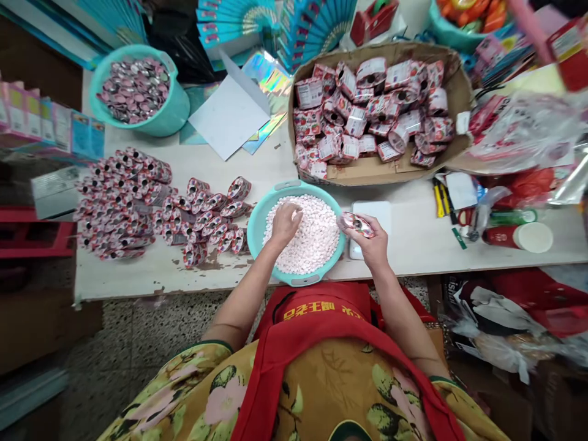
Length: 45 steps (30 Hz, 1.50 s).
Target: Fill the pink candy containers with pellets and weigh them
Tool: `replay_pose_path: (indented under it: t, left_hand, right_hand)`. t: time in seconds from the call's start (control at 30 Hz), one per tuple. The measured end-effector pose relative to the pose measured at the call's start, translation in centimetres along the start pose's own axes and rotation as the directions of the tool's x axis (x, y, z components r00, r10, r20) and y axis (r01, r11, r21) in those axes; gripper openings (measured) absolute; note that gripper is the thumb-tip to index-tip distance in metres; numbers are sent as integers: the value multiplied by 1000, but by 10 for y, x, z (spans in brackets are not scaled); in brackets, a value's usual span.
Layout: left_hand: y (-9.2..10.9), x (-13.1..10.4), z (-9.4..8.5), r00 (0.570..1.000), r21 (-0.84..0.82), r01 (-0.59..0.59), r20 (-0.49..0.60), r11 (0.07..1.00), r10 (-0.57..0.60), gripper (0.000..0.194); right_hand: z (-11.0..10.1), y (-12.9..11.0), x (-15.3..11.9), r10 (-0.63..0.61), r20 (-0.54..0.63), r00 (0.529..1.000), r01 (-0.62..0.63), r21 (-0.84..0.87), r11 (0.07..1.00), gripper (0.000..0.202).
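Observation:
My left hand is over the small pale pink tablets in a turquoise basin, touching or just above them. Its fingers are curled together; whatever they hold is hidden. Just right of the basin's rim, my right hand grips a small red-and-white printed container between thumb and fingers. A dark opening shows in the container's upturned face. Beneath that hand lies a white flat scale-like device, partly covered.
Similar containers stand grouped on the left, with more in a cardboard box behind. A turquoise bucket of round metallic-and-pink pieces is at back left. Yellow cutters, a paper cup and plastic bags lie right.

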<state>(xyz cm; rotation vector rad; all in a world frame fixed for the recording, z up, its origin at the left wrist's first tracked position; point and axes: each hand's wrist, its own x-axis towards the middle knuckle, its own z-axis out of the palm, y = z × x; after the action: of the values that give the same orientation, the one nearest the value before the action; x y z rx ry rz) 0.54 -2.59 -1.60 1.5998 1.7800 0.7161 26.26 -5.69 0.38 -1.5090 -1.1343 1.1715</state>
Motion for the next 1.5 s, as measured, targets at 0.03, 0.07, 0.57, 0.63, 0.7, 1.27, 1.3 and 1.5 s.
replay_pose_path:
  t: [0.03,0.07,0.57,0.63,0.7,1.27,1.3,1.5]
  left_hand:
    - [-8,5,8,999,78,-5,51,997,1,20]
    - [-15,9,17,997,141,-3,82,990,-9,27]
    - [-10,-1,63,881,-38,467,108,883,-461,47]
    - [-11,-2,60,831,-237,555,130,797,-540,46]
    - [-12,-2,57,791,-493,585,175,644,-586,48]
    - [-12,7,17,675,-840,543,432,5,-598,29]
    - [-7,7,14,679,-841,541,440,-5,-587,28]
    - [48,-6,-27,822,-899,428,343,96,-454,33]
  right_hand:
    - [-13,10,6,0,-83,997,-2,-20,1000,56]
    - [-25,20,13,4,-153,988,-11,-47,999,56]
    - [-73,-28,288,-196,-194,961,9,-687,726,59]
    - [-63,-20,333,-58,-173,983,-89,-732,676,55]
    - [-56,-7,357,-50,-177,983,-101,-747,657,39]
    - [-90,-66,102,-97,94,991,89,92,992,58]
    - [-71,-61,86,-33,136,990,27,48,998,62]
    - [33,-24,18,127,358,925,-154,46,987,63]
